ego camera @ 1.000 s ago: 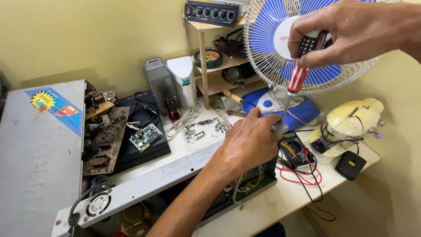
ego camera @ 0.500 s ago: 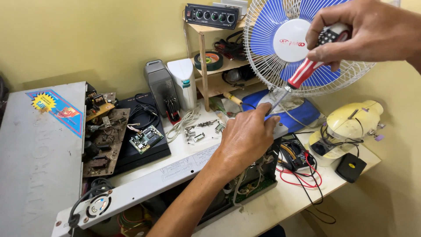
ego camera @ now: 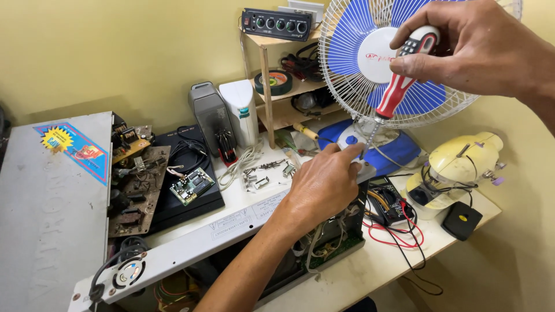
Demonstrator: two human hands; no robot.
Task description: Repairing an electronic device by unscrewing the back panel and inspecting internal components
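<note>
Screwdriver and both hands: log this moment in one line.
right hand: grips screwdriver, tip down | left hand: on white case, fingers by tip | behind: fan

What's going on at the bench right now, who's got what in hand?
A person is working with both hands on an opened electronic chassis on a cluttered bench. The right hand grips a red-and-white screwdriver by its handle, shaft angled down toward the chassis's top corner. The left hand rests on that corner, fingertips right at the screwdriver's tip. A blue-and-white desk fan stands just behind, loose screws lie on the chassis lid, and a multimeter sits alongside.
</note>
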